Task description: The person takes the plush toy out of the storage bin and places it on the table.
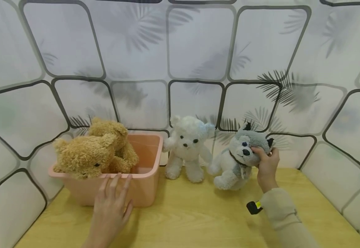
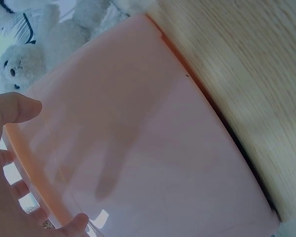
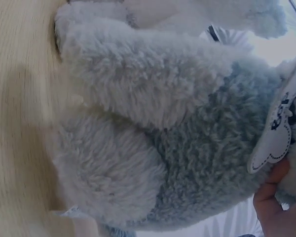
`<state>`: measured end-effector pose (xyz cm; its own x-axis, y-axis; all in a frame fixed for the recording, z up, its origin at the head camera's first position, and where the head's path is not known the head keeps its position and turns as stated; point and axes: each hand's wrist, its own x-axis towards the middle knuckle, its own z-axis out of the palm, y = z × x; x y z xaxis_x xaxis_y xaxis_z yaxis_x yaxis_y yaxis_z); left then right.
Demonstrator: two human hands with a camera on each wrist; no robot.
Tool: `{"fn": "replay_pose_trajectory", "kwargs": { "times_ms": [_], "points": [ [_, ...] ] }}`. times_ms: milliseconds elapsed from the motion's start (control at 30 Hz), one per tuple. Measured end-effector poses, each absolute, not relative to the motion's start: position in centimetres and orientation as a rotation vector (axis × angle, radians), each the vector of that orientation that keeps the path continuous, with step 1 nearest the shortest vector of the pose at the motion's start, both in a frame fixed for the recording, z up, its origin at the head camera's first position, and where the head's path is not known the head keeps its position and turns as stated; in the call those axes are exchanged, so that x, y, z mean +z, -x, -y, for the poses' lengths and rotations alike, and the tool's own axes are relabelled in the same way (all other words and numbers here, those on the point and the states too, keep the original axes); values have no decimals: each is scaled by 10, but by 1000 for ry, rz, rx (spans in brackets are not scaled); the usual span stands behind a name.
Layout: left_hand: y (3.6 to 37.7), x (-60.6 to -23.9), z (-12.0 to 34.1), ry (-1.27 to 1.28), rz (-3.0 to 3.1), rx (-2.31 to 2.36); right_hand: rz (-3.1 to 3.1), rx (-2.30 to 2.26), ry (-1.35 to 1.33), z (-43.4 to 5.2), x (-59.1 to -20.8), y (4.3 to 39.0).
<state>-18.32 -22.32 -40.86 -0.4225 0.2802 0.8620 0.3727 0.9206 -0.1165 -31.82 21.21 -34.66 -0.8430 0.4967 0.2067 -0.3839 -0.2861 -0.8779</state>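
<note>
- Left hand (image 1: 110, 206) and right hand (image 1: 268, 168) well apart, one at a salmon-pink, rectangular plastic bin (image 1: 88, 193), the other at a grey-and-white, fluffy plush husky (image 1: 235, 166).
- Rests the fingers of the left hand, nearly straight, on the bin's front rim, with the thumb spread out beside the outer wall; cannot tell whether thumb and wall touch.
- Grips the husky's head with the right hand, thumb on the face near the black nose, other fingers round the far side.
- Husky on the right of the yellowish wooden surface (image 1: 180, 217), tilted, head leaning toward the right hand, legs low; cannot tell whether its feet touch the wood.
- Below the husky's chin, a dark collar (image 1: 236, 159) and a white tag (image 3: 272, 143) with dark lettering, just beside a fingertip in the right wrist view.
- Inside the bin, two golden-brown, shaggy plush bears: a front bear (image 1: 82, 155) with its head at the front rim, and a rear bear (image 1: 119, 146) pressed close behind.
- Between bin and husky, a white, fluffy plush bear (image 1: 187, 151), upright on its legs, just beside the bin.
- On the right forearm, a cream sleeve (image 1: 280, 210), with a small black block (image 1: 253, 208) bearing a yellow patch near the cuff.
- Behind everything, a pale backdrop (image 1: 198, 44) with rounded dark outlines and grey leaf prints.
</note>
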Motion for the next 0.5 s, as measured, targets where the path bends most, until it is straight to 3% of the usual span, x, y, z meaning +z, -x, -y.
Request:
{"fn": "replay_pose_trajectory", "kwargs": {
  "times_ms": [500],
  "points": [
    [181,-411,223,449,2065,-127,1863,1738,132,-184,-350,326]
  ]
}}
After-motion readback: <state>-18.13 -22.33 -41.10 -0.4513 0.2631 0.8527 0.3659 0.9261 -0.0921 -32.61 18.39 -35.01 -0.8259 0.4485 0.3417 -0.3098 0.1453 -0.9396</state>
